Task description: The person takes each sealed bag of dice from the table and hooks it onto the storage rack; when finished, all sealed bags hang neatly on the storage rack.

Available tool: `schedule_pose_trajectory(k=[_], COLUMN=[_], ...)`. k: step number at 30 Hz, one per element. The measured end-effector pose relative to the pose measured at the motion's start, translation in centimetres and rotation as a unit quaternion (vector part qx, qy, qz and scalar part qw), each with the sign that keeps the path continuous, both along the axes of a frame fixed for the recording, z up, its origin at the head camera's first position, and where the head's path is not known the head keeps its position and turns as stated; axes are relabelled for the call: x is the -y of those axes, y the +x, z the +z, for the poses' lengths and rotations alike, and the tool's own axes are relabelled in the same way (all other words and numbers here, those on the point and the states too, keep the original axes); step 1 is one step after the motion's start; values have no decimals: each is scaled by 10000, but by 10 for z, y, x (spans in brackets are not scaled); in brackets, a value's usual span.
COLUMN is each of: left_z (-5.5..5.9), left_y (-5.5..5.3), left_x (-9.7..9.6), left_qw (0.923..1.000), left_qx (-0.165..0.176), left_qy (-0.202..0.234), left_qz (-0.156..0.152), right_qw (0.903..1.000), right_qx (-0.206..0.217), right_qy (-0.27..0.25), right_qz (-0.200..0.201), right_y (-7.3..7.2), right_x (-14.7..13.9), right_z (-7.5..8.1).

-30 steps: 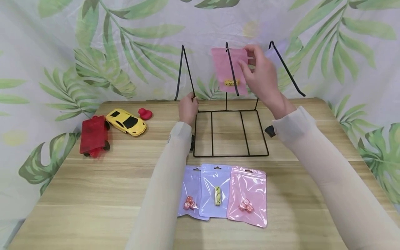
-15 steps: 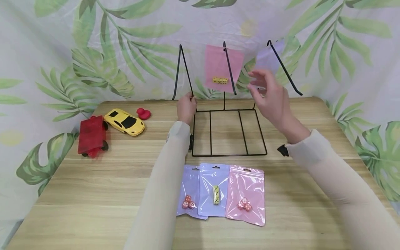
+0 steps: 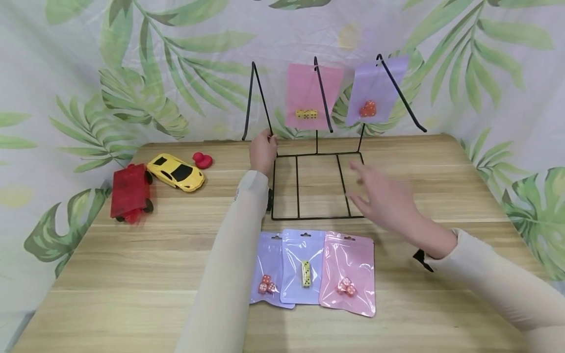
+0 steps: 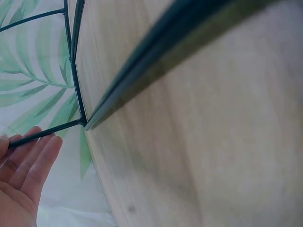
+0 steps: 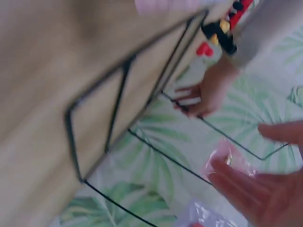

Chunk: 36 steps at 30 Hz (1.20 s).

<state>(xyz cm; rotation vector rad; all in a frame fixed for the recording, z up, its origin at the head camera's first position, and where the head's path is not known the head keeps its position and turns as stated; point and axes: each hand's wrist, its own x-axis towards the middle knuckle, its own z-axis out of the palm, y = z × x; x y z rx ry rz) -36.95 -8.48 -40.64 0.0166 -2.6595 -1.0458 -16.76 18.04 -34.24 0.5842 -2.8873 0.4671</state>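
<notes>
My left hand (image 3: pixel 263 153) grips the left upright of a black wire rack (image 3: pixel 324 218); the left wrist view shows thumb and fingers round the thin rod (image 4: pixel 52 129). Blurred by motion, my right hand (image 3: pixel 388 196) is over the right part of the rack's base, fingers spread, holding nothing. From the rack's middle arm hangs a pink zip bag (image 3: pixel 304 88) with yellow dice (image 3: pixel 306 113). A purple zip bag (image 3: pixel 375 88) with red dice (image 3: pixel 368 108) hangs on the right arm, while the left arm (image 3: pixel 249 100) bears no bag.
In front of the rack lie a purple bag (image 3: pixel 268 255) with red dice, a bluish-purple bag (image 3: pixel 291 250) with yellow dice and a pink bag (image 3: pixel 362 264) with red dice. A red toy cart (image 3: pixel 131 191), yellow toy car (image 3: pixel 176 172) and red rubber duck (image 3: pixel 202 160) stand at left.
My right hand has let go of the pink bag on the middle arm and come down towards the table, uncovering the purple bag. The left hand keeps its grip on the rack.
</notes>
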Motion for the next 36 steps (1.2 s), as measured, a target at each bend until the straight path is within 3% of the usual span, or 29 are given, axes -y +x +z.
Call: schedule_pose_trajectory(k=[4,7,10,20,26,36], left_z=[-2,-3,-2,-2,-2,-3], left_y=[-1,-1,0,-1,-3,-1], left_x=[0,0,-1,-1,-2,0], left_qw=[10000,10000,10000,10000,9999,10000], left_qx=[19,51,80,-9,-40,6], left_qy=[44,21,-11,-58,-89,11], left_qz=[-30,-23,-22,29,-38,-38], right_qw=[9896,9785,9739,9663,9667,9675], right_qx=[1150,1668,1961,2428,2434,2387], right_qy=[671,992,948,602,438,-245], right_qz=[538,700,632,607,659,800], right_y=[12,18,21,22,23,26], right_x=[-4,-6,-7,-8,-12,-27], right_z=[-21,-36,-45,-51,-51,-33])
